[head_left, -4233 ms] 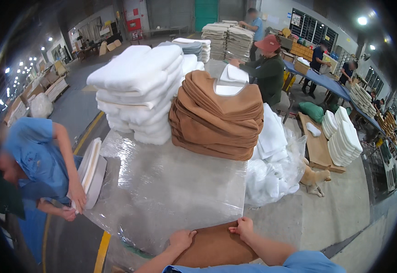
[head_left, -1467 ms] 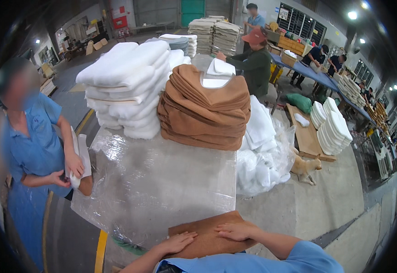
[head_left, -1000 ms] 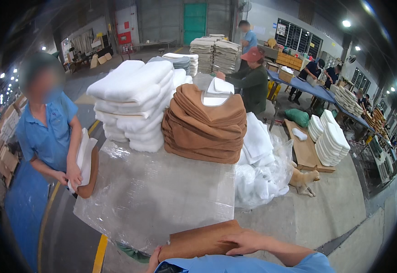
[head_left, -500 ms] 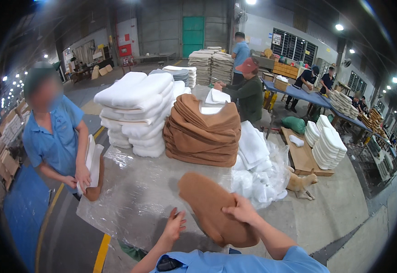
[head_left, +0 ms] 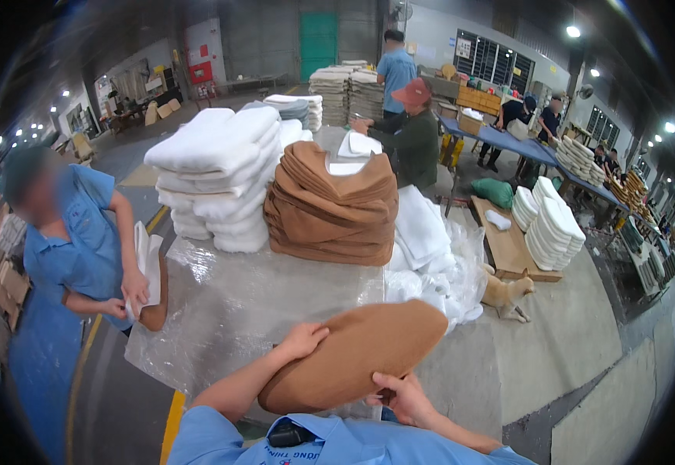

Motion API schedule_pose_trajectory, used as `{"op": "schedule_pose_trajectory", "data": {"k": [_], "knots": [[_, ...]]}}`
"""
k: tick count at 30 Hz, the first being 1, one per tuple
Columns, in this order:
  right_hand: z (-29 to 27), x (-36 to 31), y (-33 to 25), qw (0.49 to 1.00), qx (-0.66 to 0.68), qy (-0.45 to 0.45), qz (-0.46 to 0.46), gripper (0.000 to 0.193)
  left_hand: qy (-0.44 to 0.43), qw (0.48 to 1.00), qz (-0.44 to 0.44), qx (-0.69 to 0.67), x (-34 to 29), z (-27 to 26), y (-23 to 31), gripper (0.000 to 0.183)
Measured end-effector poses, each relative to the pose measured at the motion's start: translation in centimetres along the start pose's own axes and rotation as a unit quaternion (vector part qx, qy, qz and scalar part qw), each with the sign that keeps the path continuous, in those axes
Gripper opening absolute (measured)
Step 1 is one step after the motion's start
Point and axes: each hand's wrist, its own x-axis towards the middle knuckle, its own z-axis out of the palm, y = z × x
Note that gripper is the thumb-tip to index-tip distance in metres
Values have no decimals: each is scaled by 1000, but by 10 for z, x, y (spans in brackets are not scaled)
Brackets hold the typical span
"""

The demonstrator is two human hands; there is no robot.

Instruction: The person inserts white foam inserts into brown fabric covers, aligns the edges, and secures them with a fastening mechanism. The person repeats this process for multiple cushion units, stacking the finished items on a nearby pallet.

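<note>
I hold a brown oval fabric cushion cover (head_left: 357,353) lifted off the table, close to my chest. My left hand (head_left: 302,339) grips its upper left edge and my right hand (head_left: 403,397) pinches its lower edge from beneath. Beyond it lies the table covered in clear plastic sheet (head_left: 252,302). At the far side of the table stands a stack of brown covers (head_left: 329,209), and to its left a taller stack of white pads (head_left: 217,174).
A co-worker in blue (head_left: 74,263) stands at the table's left holding a white-and-brown piece (head_left: 150,279). Loose white pads in plastic (head_left: 430,256) lie to the right. A small dog (head_left: 508,291) stands by a wooden pallet (head_left: 508,244). Other people work behind.
The brown cover lay flat on the table under both my hands; I have raised it off the table and turned it toward me. The co-worker straightened up with a piece.
</note>
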Motion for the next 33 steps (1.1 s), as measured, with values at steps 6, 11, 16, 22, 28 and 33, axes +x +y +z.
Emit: {"op": "schedule_pose_trajectory", "data": {"k": [6,11,16,22,28,33], "knots": [[-71,12,77,973,-134,-101,160,59,-114,990,-20,83,-52,66,-66,37],[-69,-7,6,868,-378,-314,75,29,-18,987,-51,151,-76,95,-68,31],[-34,104,-62,880,-447,-157,34,40,-9,989,-146,-12,-61,72,-64,23],[-38,248,2,578,-777,-250,0,55,4,990,-119,-71,-35,71,-40,22],[-39,263,14,663,-715,-163,153,28,-154,966,-183,99,-61,47,-81,39],[-71,255,50,707,-694,-99,-99,24,-9,974,-152,166,-68,73,-94,49]]}}
